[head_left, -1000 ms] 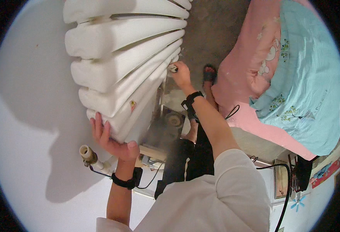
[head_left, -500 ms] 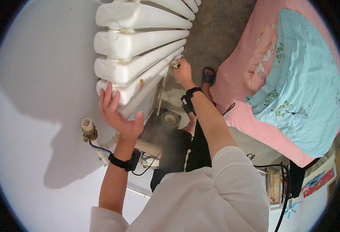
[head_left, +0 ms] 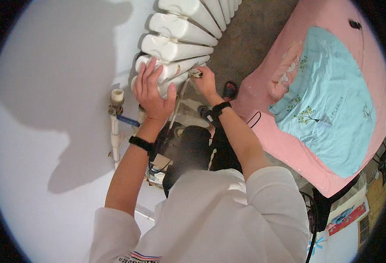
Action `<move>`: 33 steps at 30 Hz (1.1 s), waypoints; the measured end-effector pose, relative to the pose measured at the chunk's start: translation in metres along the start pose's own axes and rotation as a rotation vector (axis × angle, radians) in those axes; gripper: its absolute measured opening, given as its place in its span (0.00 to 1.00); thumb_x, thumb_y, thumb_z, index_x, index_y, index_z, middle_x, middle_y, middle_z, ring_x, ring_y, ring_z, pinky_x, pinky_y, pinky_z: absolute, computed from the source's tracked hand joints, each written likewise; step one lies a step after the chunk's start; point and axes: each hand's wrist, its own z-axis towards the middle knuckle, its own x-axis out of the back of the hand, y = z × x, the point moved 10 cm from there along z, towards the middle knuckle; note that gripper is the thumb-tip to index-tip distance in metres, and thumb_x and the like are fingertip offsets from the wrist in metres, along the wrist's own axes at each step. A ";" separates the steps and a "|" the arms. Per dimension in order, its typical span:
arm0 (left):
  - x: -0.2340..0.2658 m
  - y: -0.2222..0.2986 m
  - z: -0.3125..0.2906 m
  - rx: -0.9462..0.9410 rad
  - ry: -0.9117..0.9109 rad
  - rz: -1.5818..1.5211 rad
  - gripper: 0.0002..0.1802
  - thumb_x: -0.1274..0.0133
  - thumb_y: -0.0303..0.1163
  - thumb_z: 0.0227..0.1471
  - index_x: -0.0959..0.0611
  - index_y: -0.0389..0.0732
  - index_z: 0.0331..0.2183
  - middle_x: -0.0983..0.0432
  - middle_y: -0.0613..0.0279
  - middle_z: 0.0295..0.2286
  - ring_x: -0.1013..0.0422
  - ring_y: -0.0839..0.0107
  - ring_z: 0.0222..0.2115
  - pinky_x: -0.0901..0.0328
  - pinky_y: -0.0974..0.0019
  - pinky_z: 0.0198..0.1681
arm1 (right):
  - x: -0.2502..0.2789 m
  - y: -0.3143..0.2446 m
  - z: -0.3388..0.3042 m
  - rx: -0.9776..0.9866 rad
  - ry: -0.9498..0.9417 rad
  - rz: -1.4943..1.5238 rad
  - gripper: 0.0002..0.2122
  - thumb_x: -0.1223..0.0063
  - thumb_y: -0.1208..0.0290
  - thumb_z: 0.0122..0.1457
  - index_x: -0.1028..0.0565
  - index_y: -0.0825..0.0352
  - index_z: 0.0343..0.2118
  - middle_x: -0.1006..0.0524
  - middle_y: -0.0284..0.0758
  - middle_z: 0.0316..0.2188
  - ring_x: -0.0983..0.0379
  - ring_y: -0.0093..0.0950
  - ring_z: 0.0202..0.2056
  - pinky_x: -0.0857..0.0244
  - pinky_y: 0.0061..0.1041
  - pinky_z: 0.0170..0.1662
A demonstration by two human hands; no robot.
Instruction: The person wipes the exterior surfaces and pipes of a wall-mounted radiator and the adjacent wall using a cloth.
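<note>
Head view, only one. White radiator (head_left: pixel 173 47) sits upper centre, ribbed sections fanning away under the fisheye, near end toward the person, right by the pale wall (head_left: pixel 39 136).

Left hand (head_left: pixel 152 98): fingers extended and slightly apart, thumb out wide, palm down over the radiator's near end sections. Fingers look to be in contact; it isn't gripping anything I can see. Right hand (head_left: pixel 206 82): curled narrow around a small whitish-and-dark item (head_left: pixel 195 73) at the radiator's right edge, near end. Too small and half covered, could be a rag or a fitting, can't say which.

Left of the left hand, apart from it: upright white pipe (head_left: pixel 115 136) with an open pale end on top and a valve with a blue lever (head_left: pixel 128 120) pointing toward the person's wrist. Black band on each wrist, white short-sleeved shirt (head_left: pixel 210 215) below.

Right side: pink bed cover (head_left: pixel 256 109), light blue cloth (head_left: pixel 337 105) with a tree print spread on it, small dark object (head_left: pixel 355 24) near its far end. Grey-brown floor (head_left: pixel 245 37) between bed and radiator, dark sandal (head_left: pixel 230 90) beside the bed.
</note>
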 end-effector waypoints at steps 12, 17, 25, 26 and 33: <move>0.006 0.006 0.005 0.018 0.017 -0.102 0.30 0.48 0.31 0.41 0.24 0.40 0.51 0.31 0.54 0.58 0.40 0.46 0.61 0.51 0.46 0.64 | 0.002 -0.014 -0.007 -0.008 0.070 -0.126 0.20 0.43 0.78 0.45 0.21 0.70 0.45 0.23 0.49 0.41 0.27 0.50 0.43 0.31 0.42 0.49; 0.003 0.006 0.002 0.034 0.004 -0.063 0.32 0.44 0.32 0.39 0.25 0.43 0.51 0.32 0.57 0.59 0.41 0.49 0.61 0.50 0.45 0.62 | -0.001 -0.005 -0.007 -0.133 0.051 -0.167 0.22 0.43 0.79 0.44 0.21 0.69 0.48 0.23 0.50 0.43 0.26 0.49 0.45 0.31 0.41 0.52; 0.009 0.015 0.000 -0.009 -0.009 -0.119 0.28 0.40 0.35 0.49 0.26 0.42 0.52 0.35 0.54 0.60 0.44 0.50 0.63 0.51 0.44 0.63 | 0.020 -0.072 -0.032 -0.007 0.127 -0.021 0.21 0.38 0.76 0.42 0.20 0.66 0.44 0.23 0.48 0.38 0.25 0.48 0.41 0.31 0.40 0.46; 0.012 0.019 -0.001 -0.042 -0.006 -0.169 0.29 0.41 0.34 0.49 0.27 0.42 0.53 0.35 0.53 0.60 0.46 0.50 0.63 0.51 0.43 0.63 | 0.023 -0.082 -0.035 0.001 0.128 -0.026 0.21 0.38 0.76 0.42 0.20 0.66 0.44 0.23 0.48 0.38 0.25 0.48 0.41 0.31 0.40 0.46; 0.061 0.101 -0.047 -0.370 -0.244 -0.577 0.11 0.41 0.24 0.45 0.17 0.41 0.35 0.21 0.57 0.37 0.24 0.56 0.39 0.29 0.57 0.45 | 0.036 -0.144 -0.042 0.160 -0.002 0.033 0.20 0.35 0.76 0.43 0.20 0.67 0.43 0.22 0.46 0.37 0.25 0.48 0.41 0.30 0.39 0.46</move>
